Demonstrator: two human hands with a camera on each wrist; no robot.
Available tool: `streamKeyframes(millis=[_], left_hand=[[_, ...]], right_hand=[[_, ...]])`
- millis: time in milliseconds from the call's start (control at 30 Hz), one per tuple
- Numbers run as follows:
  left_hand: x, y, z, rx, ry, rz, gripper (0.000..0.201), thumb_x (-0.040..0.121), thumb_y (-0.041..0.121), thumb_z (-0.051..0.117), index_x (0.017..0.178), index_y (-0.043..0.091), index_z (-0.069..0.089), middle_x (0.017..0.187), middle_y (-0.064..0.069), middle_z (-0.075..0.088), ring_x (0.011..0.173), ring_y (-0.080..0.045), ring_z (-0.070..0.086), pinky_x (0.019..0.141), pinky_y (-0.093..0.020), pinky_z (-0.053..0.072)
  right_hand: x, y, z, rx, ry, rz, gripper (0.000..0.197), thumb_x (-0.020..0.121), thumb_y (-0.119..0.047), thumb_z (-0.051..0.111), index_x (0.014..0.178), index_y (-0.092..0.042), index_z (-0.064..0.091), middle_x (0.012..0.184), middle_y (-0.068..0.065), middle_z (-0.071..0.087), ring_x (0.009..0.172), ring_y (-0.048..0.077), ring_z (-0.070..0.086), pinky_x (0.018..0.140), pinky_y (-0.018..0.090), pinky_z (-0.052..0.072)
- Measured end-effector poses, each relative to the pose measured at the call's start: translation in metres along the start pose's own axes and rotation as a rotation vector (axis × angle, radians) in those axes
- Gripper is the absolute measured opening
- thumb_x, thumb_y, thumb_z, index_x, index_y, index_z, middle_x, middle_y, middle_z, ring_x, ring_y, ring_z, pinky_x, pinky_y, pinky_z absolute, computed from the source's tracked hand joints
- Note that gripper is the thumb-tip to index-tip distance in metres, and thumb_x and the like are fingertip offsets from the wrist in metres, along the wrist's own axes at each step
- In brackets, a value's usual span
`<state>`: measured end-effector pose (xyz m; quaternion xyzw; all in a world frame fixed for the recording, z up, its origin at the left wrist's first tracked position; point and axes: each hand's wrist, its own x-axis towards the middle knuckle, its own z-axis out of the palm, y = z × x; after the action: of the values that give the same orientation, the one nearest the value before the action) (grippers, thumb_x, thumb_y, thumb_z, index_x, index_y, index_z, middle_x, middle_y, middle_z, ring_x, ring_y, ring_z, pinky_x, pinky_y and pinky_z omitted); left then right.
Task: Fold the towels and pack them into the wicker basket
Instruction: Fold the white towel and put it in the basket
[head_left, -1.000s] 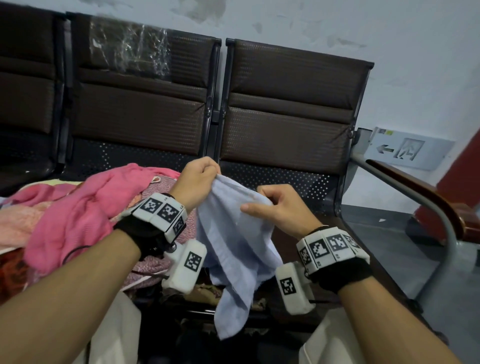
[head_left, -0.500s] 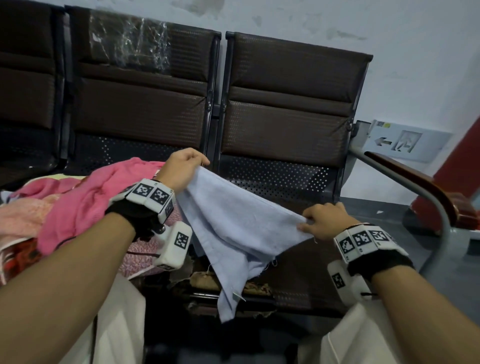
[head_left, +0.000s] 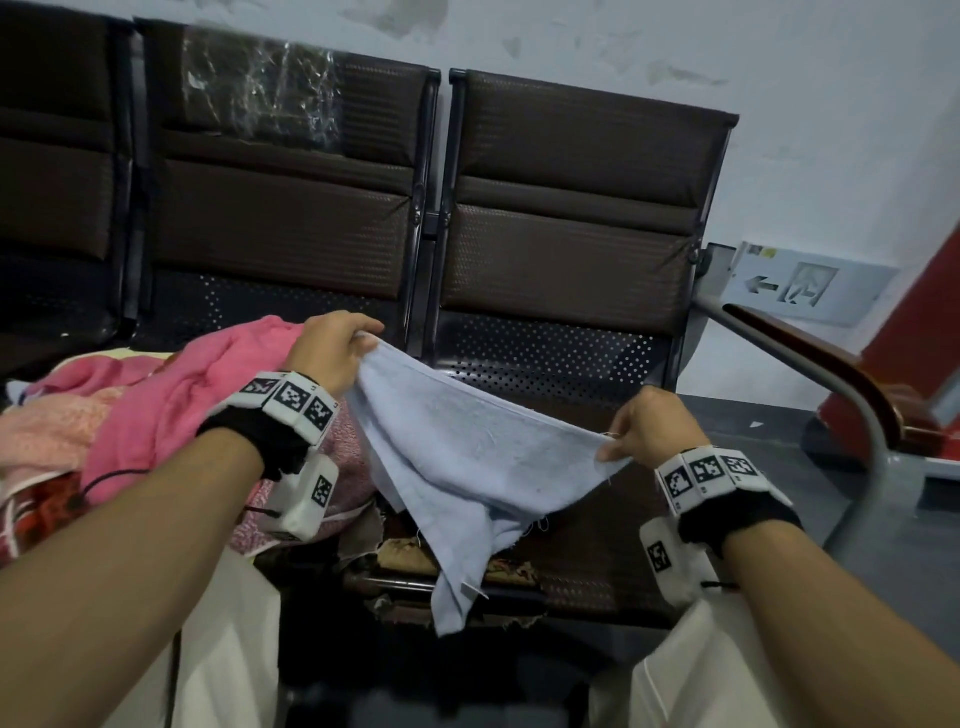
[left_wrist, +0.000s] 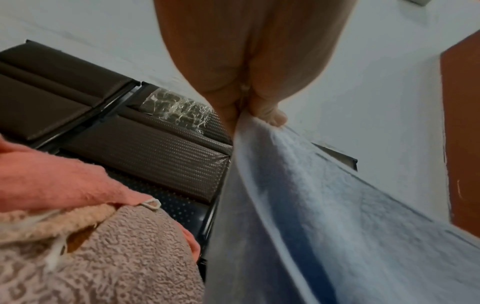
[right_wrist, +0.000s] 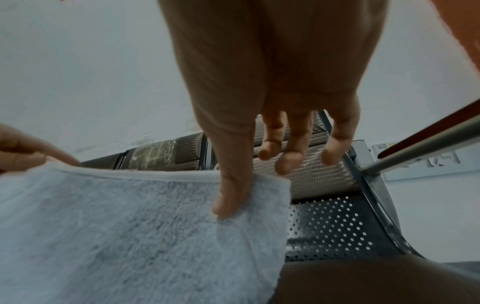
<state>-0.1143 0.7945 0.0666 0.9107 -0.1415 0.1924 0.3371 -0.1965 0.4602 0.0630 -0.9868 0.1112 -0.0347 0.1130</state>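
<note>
A light blue towel (head_left: 467, 457) is stretched in the air between my two hands above the brown bench seat. My left hand (head_left: 332, 348) pinches its upper left corner; the wrist view shows the left fingers (left_wrist: 270, 111) clamped on the hem of the blue towel (left_wrist: 324, 205). My right hand (head_left: 644, 431) pinches the opposite corner, with the thumb (right_wrist: 231, 197) pressed on top of the blue towel (right_wrist: 124, 222) while the other fingers hang behind it. The towel's lower part droops to a point over the seat's front edge. No wicker basket shows in any view.
A heap of pink towels (head_left: 156, 410) and a brownish fleecy one (left_wrist: 116, 257) lies on the seat to the left. Brown padded bench backs (head_left: 571, 218) stand behind. A metal armrest with a wooden top (head_left: 810, 364) runs at the right.
My hands have drawn apart: the right hand slid along the towel's edge to the right and down, spreading the bunched towel out flat. The left hand kept its corner.
</note>
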Motion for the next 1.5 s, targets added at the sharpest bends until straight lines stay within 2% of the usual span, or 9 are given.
streamKeyframes(millis=[333, 500, 667, 867, 1033, 1167, 1333, 1433, 1500], left_hand=[[0.004, -0.006, -0.005, -0.001, -0.009, -0.086, 0.020, 0.088, 0.006, 0.060, 0.104, 0.010, 0.072, 0.106, -0.011, 0.070, 0.106, -0.025, 0.061, 0.096, -0.034, 0.043], [0.005, -0.005, -0.002, -0.084, -0.224, -0.035, 0.019, 0.086, 0.006, 0.064, 0.103, 0.008, 0.072, 0.093, -0.004, 0.069, 0.097, -0.020, 0.062, 0.083, -0.027, 0.044], [0.003, 0.006, 0.011, 0.008, -0.343, -0.024, 0.017, 0.084, 0.012, 0.067, 0.100, 0.012, 0.073, 0.105, -0.007, 0.071, 0.104, -0.023, 0.063, 0.095, -0.042, 0.048], [0.000, 0.035, 0.005, -0.008, -0.059, -0.078, 0.021, 0.086, 0.002, 0.056, 0.093, 0.013, 0.072, 0.096, -0.015, 0.071, 0.099, -0.031, 0.063, 0.087, -0.040, 0.050], [0.008, 0.067, -0.015, -0.140, 0.156, -0.066, 0.028, 0.086, -0.002, 0.048, 0.092, 0.012, 0.072, 0.097, -0.014, 0.071, 0.100, -0.030, 0.063, 0.086, -0.031, 0.047], [0.017, 0.096, -0.023, -0.266, 0.276, -0.056, 0.023, 0.090, 0.008, 0.049, 0.099, 0.009, 0.069, 0.104, -0.012, 0.070, 0.104, -0.028, 0.061, 0.084, -0.022, 0.039], [0.033, 0.120, -0.052, -0.334, 0.432, -0.002, 0.022, 0.088, 0.015, 0.055, 0.102, 0.011, 0.071, 0.105, -0.010, 0.071, 0.104, -0.025, 0.061, 0.089, -0.021, 0.039], [0.047, 0.127, -0.066, -0.370, 0.488, 0.005, 0.021, 0.086, 0.018, 0.056, 0.099, 0.014, 0.072, 0.101, -0.009, 0.072, 0.099, -0.023, 0.063, 0.085, -0.021, 0.042], [0.052, 0.123, -0.061, -0.337, 0.455, -0.001, 0.020, 0.087, 0.015, 0.056, 0.098, 0.012, 0.072, 0.102, -0.010, 0.072, 0.100, -0.025, 0.063, 0.088, -0.023, 0.042]], right_hand=[[0.010, 0.009, 0.012, 0.506, 0.237, 0.088, 0.027, 0.081, -0.030, 0.072, 0.064, -0.021, 0.053, 0.066, -0.005, 0.055, 0.070, 0.016, 0.053, 0.063, 0.027, 0.038], [0.019, 0.012, 0.008, 0.806, 0.358, 0.191, 0.031, 0.085, -0.029, 0.065, 0.058, -0.017, 0.054, 0.065, 0.001, 0.055, 0.071, 0.019, 0.053, 0.071, 0.039, 0.048], [0.021, 0.006, -0.001, 0.958, 0.512, 0.282, 0.014, 0.083, -0.027, 0.065, 0.085, -0.013, 0.066, 0.088, 0.008, 0.066, 0.082, 0.021, 0.058, 0.075, 0.031, 0.045], [0.007, -0.001, -0.008, 0.998, 0.575, 0.430, 0.021, 0.088, -0.014, 0.059, 0.105, -0.004, 0.069, 0.104, 0.015, 0.069, 0.092, 0.025, 0.060, 0.078, 0.023, 0.039], [-0.003, -0.007, -0.039, 1.093, 0.655, 0.411, 0.014, 0.086, -0.020, 0.064, 0.078, -0.009, 0.068, 0.077, 0.009, 0.062, 0.071, 0.018, 0.052, 0.069, 0.024, 0.038], [-0.013, -0.007, -0.069, 1.147, 0.743, 0.423, 0.043, 0.086, -0.023, 0.064, 0.052, -0.013, 0.041, 0.053, 0.002, 0.035, 0.051, 0.014, 0.029, 0.045, 0.023, 0.030], [-0.013, -0.011, -0.109, 1.243, 0.829, 0.311, 0.037, 0.087, -0.018, 0.064, 0.097, 0.018, 0.060, 0.078, 0.030, 0.054, 0.063, 0.014, 0.038, 0.039, 0.015, 0.029], [-0.002, -0.014, -0.128, 1.231, 0.885, 0.253, 0.040, 0.088, -0.020, 0.063, 0.089, 0.019, 0.056, 0.070, 0.022, 0.039, 0.055, 0.009, 0.030, 0.040, 0.010, 0.027], [0.007, -0.013, -0.125, 1.210, 0.859, 0.271, 0.027, 0.088, -0.022, 0.065, 0.078, 0.003, 0.062, 0.067, 0.012, 0.043, 0.055, 0.008, 0.033, 0.046, 0.017, 0.031]])
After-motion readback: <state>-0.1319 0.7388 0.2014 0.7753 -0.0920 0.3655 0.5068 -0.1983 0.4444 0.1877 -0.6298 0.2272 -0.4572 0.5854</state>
